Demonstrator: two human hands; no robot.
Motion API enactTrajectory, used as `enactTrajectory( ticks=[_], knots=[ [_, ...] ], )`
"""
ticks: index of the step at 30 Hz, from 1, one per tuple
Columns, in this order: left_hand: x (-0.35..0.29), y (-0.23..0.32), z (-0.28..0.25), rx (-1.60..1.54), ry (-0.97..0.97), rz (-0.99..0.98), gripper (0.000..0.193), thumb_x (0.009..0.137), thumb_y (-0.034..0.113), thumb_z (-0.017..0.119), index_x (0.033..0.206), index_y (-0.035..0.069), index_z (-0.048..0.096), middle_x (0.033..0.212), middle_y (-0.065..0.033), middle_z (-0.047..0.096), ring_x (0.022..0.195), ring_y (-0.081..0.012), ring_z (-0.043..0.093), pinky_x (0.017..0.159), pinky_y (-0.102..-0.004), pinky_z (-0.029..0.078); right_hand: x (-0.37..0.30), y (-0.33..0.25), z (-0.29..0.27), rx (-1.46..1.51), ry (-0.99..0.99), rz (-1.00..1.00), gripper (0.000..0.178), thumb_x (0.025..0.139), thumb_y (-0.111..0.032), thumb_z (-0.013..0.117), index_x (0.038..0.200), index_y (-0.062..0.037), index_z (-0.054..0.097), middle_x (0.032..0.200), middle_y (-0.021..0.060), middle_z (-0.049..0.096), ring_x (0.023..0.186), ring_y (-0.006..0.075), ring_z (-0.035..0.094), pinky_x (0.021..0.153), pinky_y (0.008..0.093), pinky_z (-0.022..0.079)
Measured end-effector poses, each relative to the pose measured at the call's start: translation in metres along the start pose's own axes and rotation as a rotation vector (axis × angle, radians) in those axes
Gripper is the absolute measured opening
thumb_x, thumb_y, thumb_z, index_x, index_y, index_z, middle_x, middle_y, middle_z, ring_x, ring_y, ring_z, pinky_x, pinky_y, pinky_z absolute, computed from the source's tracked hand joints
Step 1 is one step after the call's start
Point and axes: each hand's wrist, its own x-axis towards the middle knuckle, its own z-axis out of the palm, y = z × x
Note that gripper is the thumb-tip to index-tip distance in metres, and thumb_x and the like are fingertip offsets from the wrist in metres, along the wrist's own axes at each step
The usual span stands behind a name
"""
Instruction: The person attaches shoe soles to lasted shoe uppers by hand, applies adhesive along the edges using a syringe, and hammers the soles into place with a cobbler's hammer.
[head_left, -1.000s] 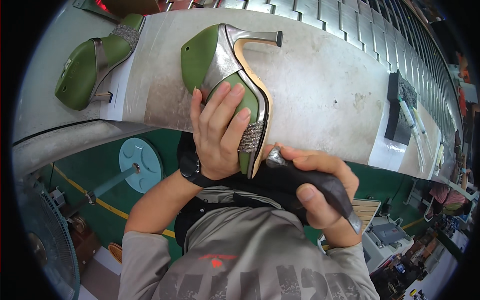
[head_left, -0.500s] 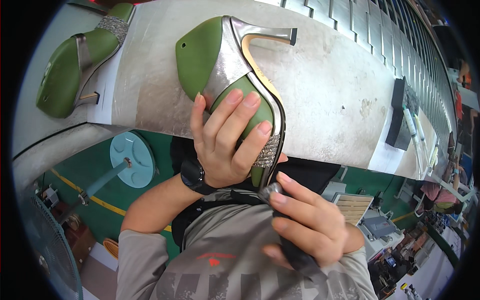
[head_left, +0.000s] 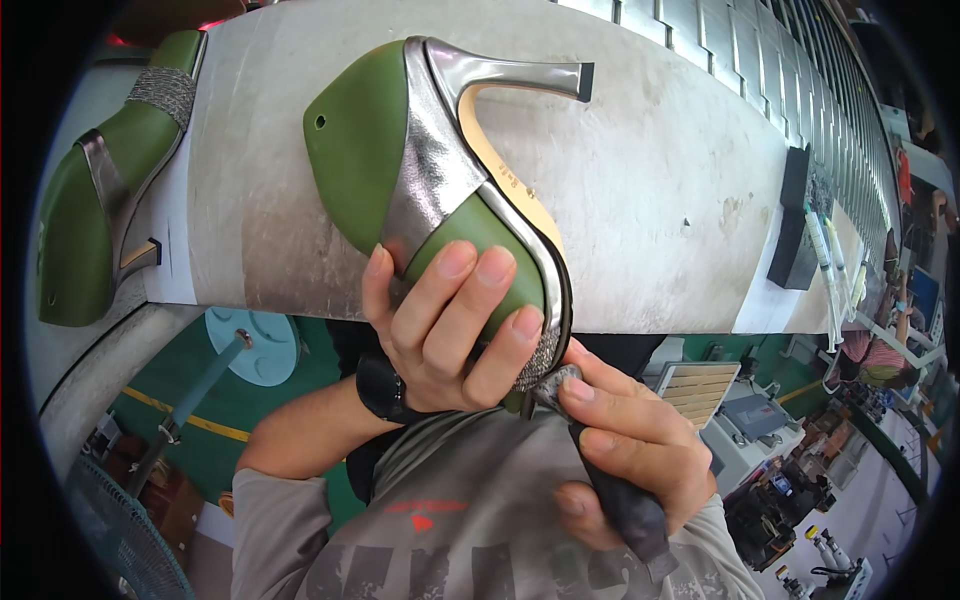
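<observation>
My left hand (head_left: 440, 335) is closed around the front part of a silver high-heeled sandal (head_left: 440, 150) fitted on a green shoe last (head_left: 350, 150). The heel points away to the right, and the glittering strap (head_left: 540, 365) at the toe end lies nearest my body. In my right hand (head_left: 640, 435) is a small hammer-like tool with a dark handle (head_left: 620, 495) and a rounded grey head (head_left: 553, 390). That head sits against or just beside the sole edge by the glittering strap; exact contact cannot be made out. My right thumb is partly hidden.
A second sandal on a green last (head_left: 85, 200) lies at the left of the pale bench (head_left: 660, 200). To the right are a black block (head_left: 793, 225) and slim syringe-like tubes (head_left: 825, 260). Metal rollers or slats (head_left: 740, 60) run behind. A fan (head_left: 125, 530) stands lower left.
The sandal's toe end has come closer to my body, and its back part has swung left. My right hand has shifted slightly right, with the tool still in it. The view has also shifted a little.
</observation>
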Motion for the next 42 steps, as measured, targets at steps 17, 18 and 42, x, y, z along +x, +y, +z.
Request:
enactTrajectory(
  ticks=[17, 18, 42],
  knots=[
    [0.001, 0.000, 0.003, 0.015, 0.019, -0.004, 0.038, 0.100, 0.031, 0.071, 0.131, 0.023, 0.051, 0.134, -0.0035, 0.060, 0.133, -0.0250, 0.056, 0.122, -0.0660, 0.029, 0.036, 0.011, -0.036, 0.180, -0.151, 0.135, 0.038, 0.093, -0.015, 0.076, 0.112, 0.0114, 0.055, 0.117, 0.0398, 0.066, 0.116, 0.0533, 0.067, 0.105, 0.0635, 0.052],
    [0.002, 0.000, 0.002, 0.013, 0.015, -0.005, 0.037, 0.100, 0.030, 0.070, 0.131, 0.023, 0.051, 0.134, -0.0033, 0.060, 0.133, -0.0247, 0.056, 0.123, -0.0660, 0.030, 0.039, 0.010, -0.042, 0.159, -0.223, 0.166, 0.040, 0.098, -0.019, 0.074, 0.115, 0.0100, 0.053, 0.121, 0.0406, 0.064, 0.120, 0.0547, 0.064, 0.108, 0.0639, 0.050],
    [0.004, 0.001, 0.002, -0.035, 0.020, -0.035, 0.027, 0.103, 0.028, 0.061, 0.128, 0.024, 0.053, 0.133, 0.0012, 0.062, 0.131, -0.0202, 0.056, 0.121, -0.0670, 0.031, 0.148, 0.035, -0.009, 0.077, -0.144, 0.361, 0.042, 0.092, -0.031, 0.068, 0.108, 0.0075, 0.065, 0.112, 0.0226, 0.077, 0.074, 0.0127, 0.067, 0.066, 0.0261, 0.053]
  ],
)
